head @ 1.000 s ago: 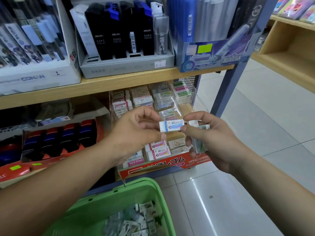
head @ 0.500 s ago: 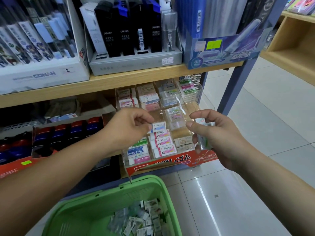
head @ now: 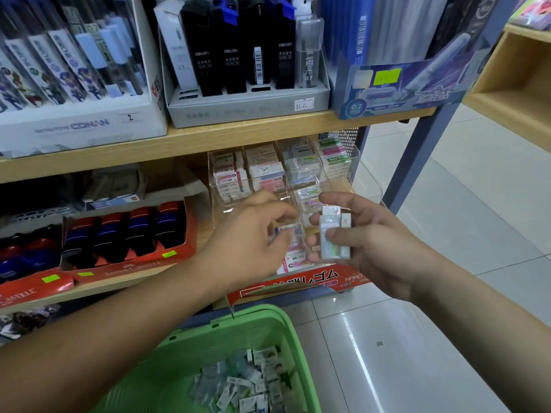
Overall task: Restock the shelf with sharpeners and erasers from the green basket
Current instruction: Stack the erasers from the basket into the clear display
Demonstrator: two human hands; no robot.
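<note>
My left hand (head: 250,234) hovers at the front row of the clear eraser display (head: 343,162) on the lower shelf. Its fingers are loosely curled, with the tips at a blue-and-white eraser (head: 289,231) that lies on top of a stack there. I grip a small bundle of wrapped erasers (head: 332,234) in my right hand (head: 375,245), just right of that stack, with the thumb across them. Below my arms stands the green basket (head: 226,329), with several wrapped erasers (head: 247,383) in its bottom.
A red cardboard eraser box front (head: 301,283) edges the display. Left of it sits a red tray of dark sharpeners (head: 125,234). The upper wooden shelf (head: 238,135) carries lead refill boxes. A blue upright post (head: 417,162) and tiled floor lie to the right.
My left hand took the blue-and-white eraser from my right hand, carried it down to the display stack, and its fingers have loosened. The view moved closer to the shelf.
</note>
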